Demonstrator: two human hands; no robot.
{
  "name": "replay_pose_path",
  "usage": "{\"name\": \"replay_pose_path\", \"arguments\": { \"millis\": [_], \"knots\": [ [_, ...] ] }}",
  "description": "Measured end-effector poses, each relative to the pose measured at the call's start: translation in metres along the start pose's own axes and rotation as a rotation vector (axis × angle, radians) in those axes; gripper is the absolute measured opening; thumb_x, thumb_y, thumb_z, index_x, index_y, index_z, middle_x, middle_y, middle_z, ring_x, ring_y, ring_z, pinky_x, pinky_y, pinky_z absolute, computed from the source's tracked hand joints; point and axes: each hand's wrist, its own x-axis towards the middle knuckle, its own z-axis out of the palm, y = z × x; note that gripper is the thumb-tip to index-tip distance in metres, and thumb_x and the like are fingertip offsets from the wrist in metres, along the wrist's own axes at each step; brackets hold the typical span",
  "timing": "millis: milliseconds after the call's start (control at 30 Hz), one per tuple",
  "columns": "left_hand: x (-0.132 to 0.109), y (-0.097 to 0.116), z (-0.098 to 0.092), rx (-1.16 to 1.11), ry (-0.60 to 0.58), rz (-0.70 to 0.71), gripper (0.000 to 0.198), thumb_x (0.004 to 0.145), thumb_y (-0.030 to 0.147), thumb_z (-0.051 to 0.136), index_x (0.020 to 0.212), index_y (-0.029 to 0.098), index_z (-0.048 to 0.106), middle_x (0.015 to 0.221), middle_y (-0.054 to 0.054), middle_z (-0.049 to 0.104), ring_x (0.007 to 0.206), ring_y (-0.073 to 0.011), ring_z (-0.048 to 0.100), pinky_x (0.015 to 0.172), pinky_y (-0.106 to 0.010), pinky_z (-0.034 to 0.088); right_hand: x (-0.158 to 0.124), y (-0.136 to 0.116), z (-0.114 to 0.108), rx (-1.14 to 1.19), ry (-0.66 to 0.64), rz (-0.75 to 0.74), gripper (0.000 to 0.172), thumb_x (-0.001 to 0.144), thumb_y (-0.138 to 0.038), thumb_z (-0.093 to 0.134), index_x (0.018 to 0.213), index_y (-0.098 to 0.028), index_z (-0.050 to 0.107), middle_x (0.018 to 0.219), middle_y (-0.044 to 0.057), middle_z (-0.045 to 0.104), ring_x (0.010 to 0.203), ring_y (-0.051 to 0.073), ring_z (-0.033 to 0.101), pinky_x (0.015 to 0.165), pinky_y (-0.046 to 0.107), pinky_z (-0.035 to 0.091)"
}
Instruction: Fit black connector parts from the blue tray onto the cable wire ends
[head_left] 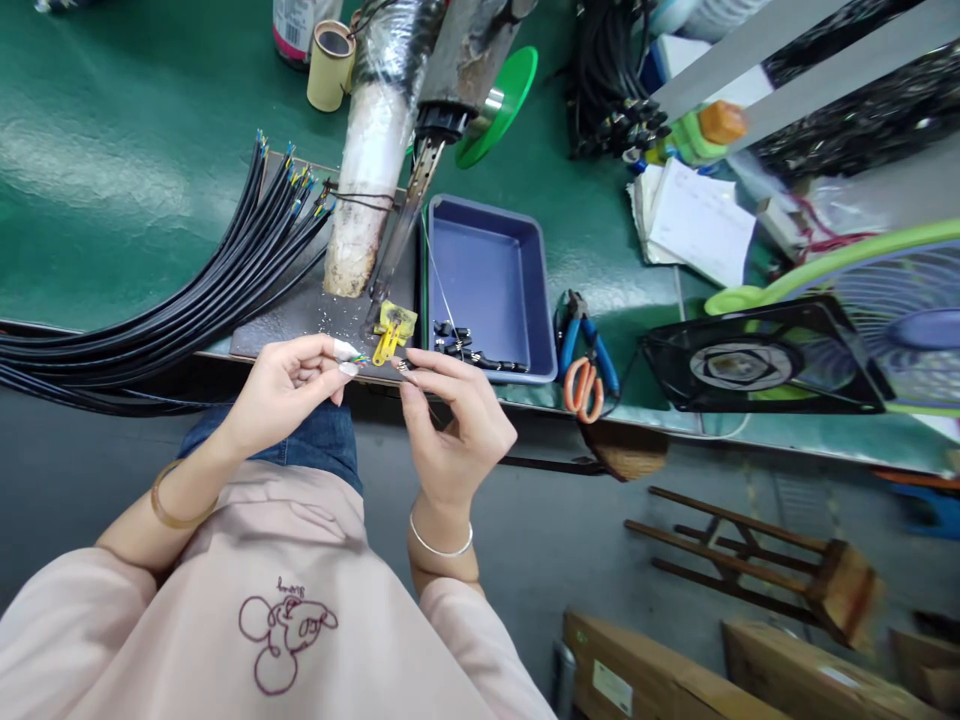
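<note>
My left hand [292, 385] is pinched closed on thin coloured wires [363, 360], whose tips stick out past the fingertips; the rest of the strand is hidden by the hand. Opposite it, my right hand [454, 410] pinches a small connector [403, 365], a tiny dark and metallic piece between thumb and fingers. Just beyond the fingertips is a yellow clip-like holder [390, 332]. Over this holder a soldering iron [409, 215] points downward, its tip close to the yellow piece. Whether the wires touch the connector I cannot tell; a small gap seems to separate them.
Black cables [217, 290] with stripped ends lie bundled on the left. A white wrapped tube [367, 180] stands beside the iron. Right of it are a blue tray [544, 290] with small black parts, blue-handled cutters [571, 340], orange-handled scissors [583, 390] and a black fan [765, 360].
</note>
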Motion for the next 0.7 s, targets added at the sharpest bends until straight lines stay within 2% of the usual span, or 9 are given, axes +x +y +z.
{"name": "replay_pose_path", "arguments": {
  "millis": [233,567,700],
  "knots": [
    [0.001,-0.002,0.001,0.036,0.000,0.016,0.020,0.082,0.032,0.076,0.086,0.014,0.069,0.062,0.001,0.066,0.055,-0.0095,0.062,0.055,-0.019,0.050,0.001,0.001,0.002,0.038,-0.008,0.009,0.014,0.089,-0.015,0.068,0.096,-0.027,0.071,0.101,0.002,0.079,0.093,0.020,0.076,0.083,0.038,0.063],
    [0.001,-0.002,0.003,0.053,0.018,0.053,0.014,0.083,0.028,0.073,0.085,0.014,0.070,0.062,0.001,0.066,0.055,-0.0091,0.061,0.056,-0.018,0.050,-0.002,0.002,0.004,0.055,0.050,-0.001,0.014,0.091,-0.015,0.066,0.096,-0.027,0.070,0.100,0.001,0.079,0.092,0.020,0.076,0.079,0.038,0.064],
    [0.001,-0.003,0.004,0.054,0.011,0.054,0.015,0.083,0.029,0.074,0.085,0.014,0.070,0.063,0.001,0.066,0.056,-0.0096,0.061,0.057,-0.019,0.051,0.001,-0.001,0.011,0.097,0.116,0.001,0.015,0.089,-0.013,0.068,0.095,-0.027,0.069,0.101,0.001,0.078,0.092,0.020,0.076,0.077,0.037,0.065]
  ]
}}
